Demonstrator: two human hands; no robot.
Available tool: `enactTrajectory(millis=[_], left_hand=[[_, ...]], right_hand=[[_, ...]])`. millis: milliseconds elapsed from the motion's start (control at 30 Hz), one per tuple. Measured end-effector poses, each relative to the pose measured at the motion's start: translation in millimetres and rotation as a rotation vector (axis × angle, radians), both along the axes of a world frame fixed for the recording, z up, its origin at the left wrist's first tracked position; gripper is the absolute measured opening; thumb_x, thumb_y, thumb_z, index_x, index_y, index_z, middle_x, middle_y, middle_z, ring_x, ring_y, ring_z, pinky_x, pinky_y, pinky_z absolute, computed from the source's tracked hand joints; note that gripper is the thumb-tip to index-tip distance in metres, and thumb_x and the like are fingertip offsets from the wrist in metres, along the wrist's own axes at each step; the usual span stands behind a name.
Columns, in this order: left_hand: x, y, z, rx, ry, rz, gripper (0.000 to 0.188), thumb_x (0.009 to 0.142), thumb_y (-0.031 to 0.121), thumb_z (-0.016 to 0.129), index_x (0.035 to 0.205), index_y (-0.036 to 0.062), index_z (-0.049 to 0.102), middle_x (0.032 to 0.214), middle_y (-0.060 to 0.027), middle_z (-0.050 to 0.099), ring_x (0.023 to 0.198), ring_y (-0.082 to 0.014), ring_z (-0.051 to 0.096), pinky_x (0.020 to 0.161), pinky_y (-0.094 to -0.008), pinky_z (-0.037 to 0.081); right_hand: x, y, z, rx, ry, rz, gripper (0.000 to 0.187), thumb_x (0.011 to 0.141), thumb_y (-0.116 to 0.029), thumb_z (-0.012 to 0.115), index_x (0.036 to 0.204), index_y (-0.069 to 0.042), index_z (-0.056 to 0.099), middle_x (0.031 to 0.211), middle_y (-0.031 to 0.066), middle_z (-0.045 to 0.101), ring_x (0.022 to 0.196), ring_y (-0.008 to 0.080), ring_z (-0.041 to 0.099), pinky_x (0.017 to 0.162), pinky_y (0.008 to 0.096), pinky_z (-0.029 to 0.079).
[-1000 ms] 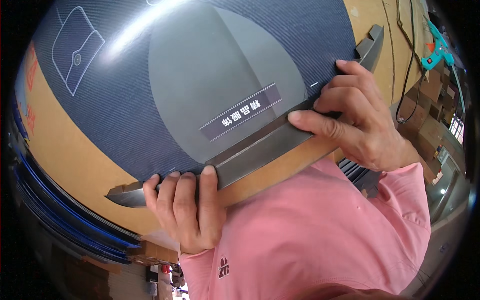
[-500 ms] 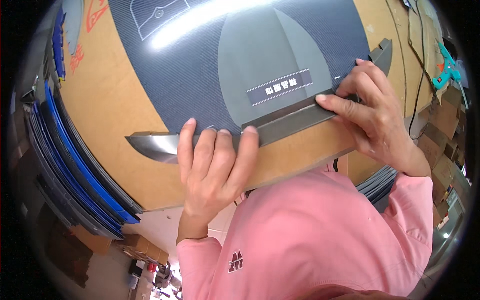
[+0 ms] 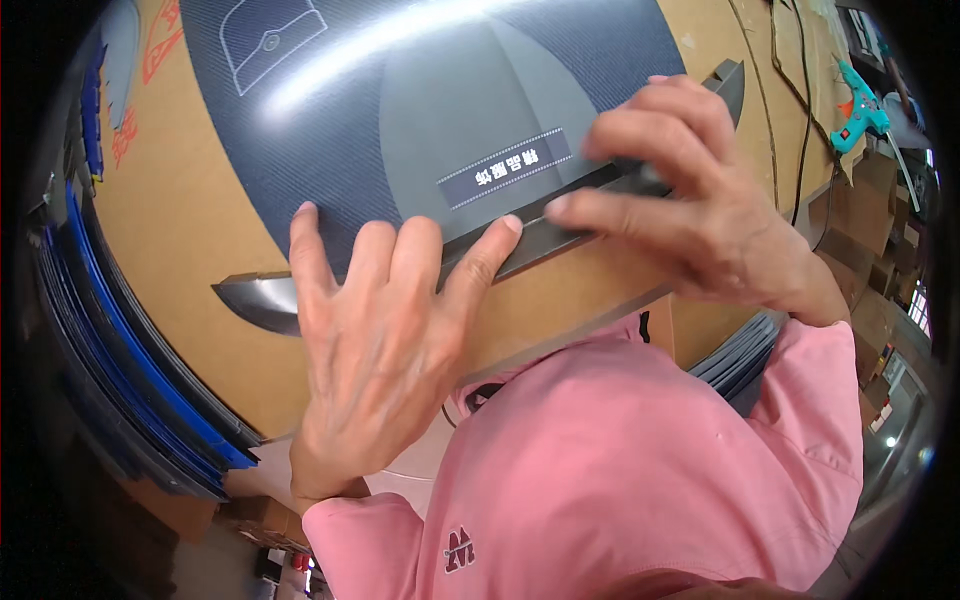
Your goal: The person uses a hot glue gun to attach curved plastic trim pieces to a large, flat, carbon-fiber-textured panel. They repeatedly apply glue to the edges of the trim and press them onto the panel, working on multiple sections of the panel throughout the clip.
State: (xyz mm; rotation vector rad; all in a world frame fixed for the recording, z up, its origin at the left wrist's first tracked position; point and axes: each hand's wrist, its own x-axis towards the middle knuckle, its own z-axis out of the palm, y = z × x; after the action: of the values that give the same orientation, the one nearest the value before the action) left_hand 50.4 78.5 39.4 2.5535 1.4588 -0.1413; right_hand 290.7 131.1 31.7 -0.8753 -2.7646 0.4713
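Observation:
A glossy dark blue sheet (image 3: 250,160) with a woven-look print and a grey-green middle panel (image 3: 430,130) lies on a tan board. Its near edge is folded over into a narrow dark grey flap (image 3: 541,244), which ends in a pointed tip (image 3: 258,300) at the left. My left hand (image 3: 385,300) is spread across this near edge, fingertips on the sheet and thumb on the flap. Above the right part of the fold, my right hand (image 3: 690,200) has its thumb and fingers apart, with the thumb tip close to the flap. Motion blurs some right fingers.
Curved blue and black sheets (image 3: 130,370) are stacked beyond the board's left edge. A teal glue gun (image 3: 862,110) lies at the far right, near a dark cable (image 3: 806,130). Cardboard boxes (image 3: 865,205) stand below on the right. More grey sheets (image 3: 742,355) show under the board.
My right hand has moved left along the fold and its grip has opened. The left fingers reach farther onto the sheet. The whole scene sits farther left in the picture.

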Motion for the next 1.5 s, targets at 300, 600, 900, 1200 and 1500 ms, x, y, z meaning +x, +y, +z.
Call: enactTrajectory(millis=[300,600,900,1200,1500], left_hand=[[3,0,-5,-0.011,0.020,0.042,0.056,0.066,0.013,0.066,0.118,0.0328,0.063,0.072,-0.0031,0.033,0.068,-0.0201,0.044,0.104,-0.0549,0.032],[3,3,-2,-0.024,-0.023,0.048,0.056,0.066,0.013,0.065,0.120,0.0296,0.063,0.073,-0.0038,0.031,0.069,-0.0209,0.044,0.105,-0.0562,0.031],[-3,-8,-8,0.092,-0.114,0.063,0.052,0.066,0.003,0.062,0.115,0.0215,0.066,0.073,-0.0038,0.036,0.070,-0.0216,0.044,0.105,-0.0567,0.032],[-18,-21,-41,0.369,-0.331,0.033,0.027,0.068,0.008,0.064,0.094,0.0041,0.068,0.073,-0.0017,0.050,0.064,-0.0171,0.045,0.101,-0.0609,0.035],[-16,-25,-34,0.336,-0.239,0.068,0.017,0.070,0.009,0.062,0.086,0.0037,0.064,0.079,-0.0051,0.054,0.074,-0.0187,0.055,0.099,-0.0620,0.036]], right_hand=[[-6,-8,-24,0.107,-0.090,-0.128,0.032,0.069,-0.052,0.064,0.099,-0.045,0.069,0.114,-0.0021,0.049,0.106,0.0219,0.042,0.096,0.0470,0.023],[21,0,-14,0.042,-0.138,-0.189,0.035,0.071,-0.055,0.061,0.097,-0.035,0.074,0.111,0.0030,0.049,0.106,0.0266,0.040,0.095,0.0428,0.023],[31,-5,-12,0.105,-0.119,-0.243,0.028,0.071,-0.049,0.069,0.095,-0.035,0.073,0.115,-0.0002,0.050,0.110,0.0226,0.040,0.094,0.0417,0.019],[24,-9,-10,0.156,-0.081,-0.183,0.029,0.072,-0.035,0.072,0.100,-0.029,0.071,0.117,0.0020,0.048,0.110,0.0280,0.038,0.096,0.0431,0.023],[8,-11,-23,0.335,-0.109,-0.099,0.031,0.080,-0.055,0.058,0.103,-0.038,0.071,0.111,-0.0027,0.049,0.106,0.0222,0.038,0.095,0.0425,0.025]])
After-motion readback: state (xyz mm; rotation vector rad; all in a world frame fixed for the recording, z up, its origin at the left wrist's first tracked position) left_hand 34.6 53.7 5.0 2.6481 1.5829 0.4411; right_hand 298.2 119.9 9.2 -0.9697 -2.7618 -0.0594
